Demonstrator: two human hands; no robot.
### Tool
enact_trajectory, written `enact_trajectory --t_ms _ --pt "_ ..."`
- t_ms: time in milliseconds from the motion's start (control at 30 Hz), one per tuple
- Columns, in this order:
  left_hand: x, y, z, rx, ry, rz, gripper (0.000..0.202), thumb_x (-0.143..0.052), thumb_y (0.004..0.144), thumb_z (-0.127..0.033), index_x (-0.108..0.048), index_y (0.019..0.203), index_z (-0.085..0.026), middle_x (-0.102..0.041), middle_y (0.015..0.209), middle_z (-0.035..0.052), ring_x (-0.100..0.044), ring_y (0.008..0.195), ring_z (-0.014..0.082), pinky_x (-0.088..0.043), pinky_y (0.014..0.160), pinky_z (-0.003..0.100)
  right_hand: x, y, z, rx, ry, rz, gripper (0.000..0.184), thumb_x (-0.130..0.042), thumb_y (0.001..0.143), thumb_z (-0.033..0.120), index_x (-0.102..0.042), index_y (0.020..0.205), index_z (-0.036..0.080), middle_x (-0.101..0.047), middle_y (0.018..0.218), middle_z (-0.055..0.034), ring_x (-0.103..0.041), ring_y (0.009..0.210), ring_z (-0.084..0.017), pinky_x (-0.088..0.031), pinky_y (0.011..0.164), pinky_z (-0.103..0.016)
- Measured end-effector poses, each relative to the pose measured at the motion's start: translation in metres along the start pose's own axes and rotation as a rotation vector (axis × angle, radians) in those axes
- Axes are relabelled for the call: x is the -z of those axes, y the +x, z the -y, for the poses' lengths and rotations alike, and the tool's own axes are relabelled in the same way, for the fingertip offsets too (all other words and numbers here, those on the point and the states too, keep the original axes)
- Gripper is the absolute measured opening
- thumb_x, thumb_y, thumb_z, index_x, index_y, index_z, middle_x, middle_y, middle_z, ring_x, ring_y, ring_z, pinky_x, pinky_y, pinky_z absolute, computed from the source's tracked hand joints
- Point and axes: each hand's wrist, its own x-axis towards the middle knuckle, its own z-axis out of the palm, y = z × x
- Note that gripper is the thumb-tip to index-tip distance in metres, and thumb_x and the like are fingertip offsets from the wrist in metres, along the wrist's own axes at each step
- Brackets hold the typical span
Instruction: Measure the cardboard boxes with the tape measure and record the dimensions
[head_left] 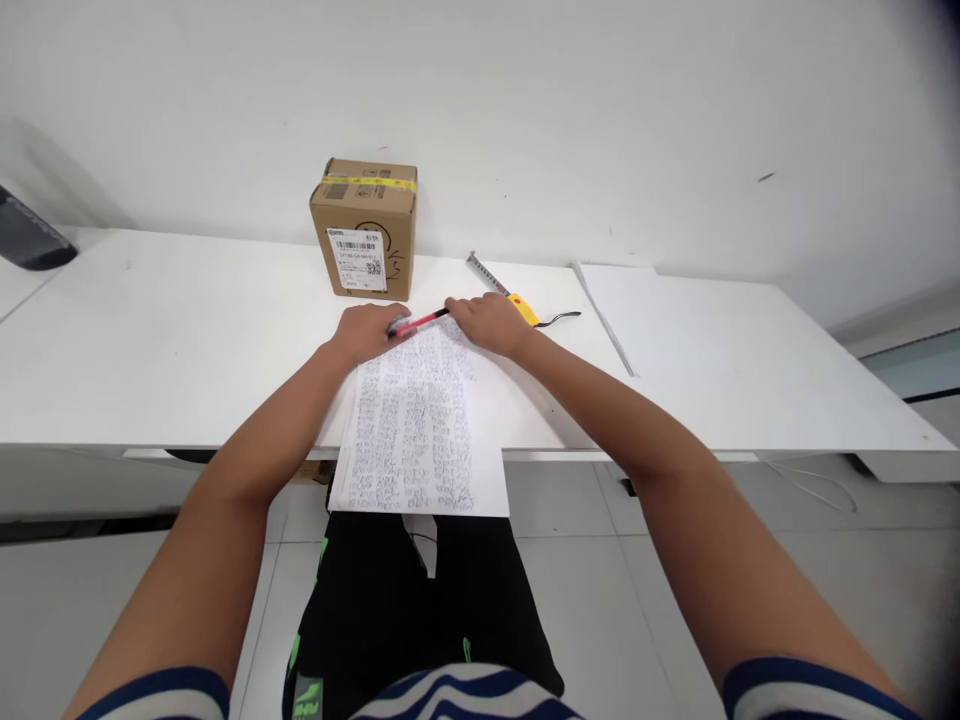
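Both hands rest on the table (150,330) at the top edge of a sheet (420,420) covered in blue handwriting. The left hand (366,332) has its fingers curled narrow around the grey end of a red pen (421,321). The right hand (491,322) lies palm down, its fingers close together and meeting the pen's dark tip; whether they pinch it, I cannot tell. The pen lies between the hands, just above the sheet's top, pointing from 8 to 2 o'clock. The sheet's lower part hangs over the table's near edge, above the person's dark lap.

A taped box (365,228) stands at 12 o'clock from the left hand, near it and against the wall. A yellow cutter (504,288) lies at 1 o'clock, just beside the right hand. A white board (675,320) lies at 3 o'clock, well apart.
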Motion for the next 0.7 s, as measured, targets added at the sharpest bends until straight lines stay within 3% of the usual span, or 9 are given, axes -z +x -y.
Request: enact_trajectory --t_ms 133,267,333,467,567,700 --pt "-0.001 0.001 -0.002 0.038 0.005 0.004 0.049 -0.059 0.096 -0.061 -0.071 0.133 -0.032 -0.077 0.104 0.0030 -0.070 0.108 0.0306 -0.047 0.093 0.038 -0.008 -0.044 0.019 -0.274 0.605 -0.348 0.032 -0.043 0.105 0.049 -0.060 0.120 0.026 -0.074 0.093 -0.0058 -0.064 0.072 -0.022 -0.048 0.071 -0.037" --pt "0.000 0.001 -0.003 0.038 0.005 0.012 0.051 -0.057 0.097 -0.061 -0.070 0.136 -0.030 -0.077 0.107 0.0038 -0.069 0.112 0.0315 -0.047 0.096 0.039 -0.016 -0.072 0.035 -0.293 1.015 -0.304 0.053 -0.042 0.099 0.075 -0.063 0.092 0.026 -0.062 0.077 -0.0013 -0.056 0.066 -0.018 -0.048 0.066 -0.035" --pt "0.000 0.001 -0.003 0.037 0.018 0.016 0.052 -0.056 0.098 -0.061 -0.069 0.138 -0.030 -0.078 0.109 0.0041 -0.069 0.113 0.0316 -0.047 0.096 0.039 -0.017 -0.075 0.040 -0.330 1.084 -0.258 0.059 -0.037 0.099 0.075 -0.064 0.084 0.025 -0.055 0.068 -0.0001 -0.054 0.065 -0.018 -0.047 0.066 -0.035" --pt "0.003 -0.001 -0.002 0.037 0.033 0.043 0.054 -0.052 0.099 -0.063 -0.068 0.140 -0.031 -0.078 0.113 0.0031 -0.069 0.115 0.0303 -0.048 0.096 0.038 -0.012 -0.075 0.047 -0.471 1.098 -0.229 0.039 -0.056 0.094 0.061 -0.061 0.080 0.025 -0.057 0.066 0.0020 -0.054 0.065 -0.017 -0.044 0.066 -0.033" --pt "0.004 -0.002 -0.003 0.021 0.028 0.058 0.057 -0.049 0.099 -0.065 -0.067 0.142 -0.032 -0.079 0.118 0.0028 -0.069 0.116 0.0297 -0.048 0.097 0.037 -0.006 -0.076 0.052 -0.545 1.017 -0.220 0.046 -0.057 0.092 0.059 -0.054 0.063 0.024 -0.052 0.060 0.0018 -0.049 0.062 -0.016 -0.040 0.065 -0.033" --pt "0.004 -0.001 -0.004 0.019 0.032 0.048 0.058 -0.048 0.099 -0.064 -0.067 0.143 -0.030 -0.078 0.122 0.0037 -0.069 0.119 0.0307 -0.048 0.098 0.038 -0.001 -0.077 0.055 -0.596 1.028 -0.214 0.049 -0.062 0.087 0.060 -0.047 0.058 0.024 -0.042 0.056 0.0036 -0.041 0.060 -0.014 -0.037 0.062 -0.031"
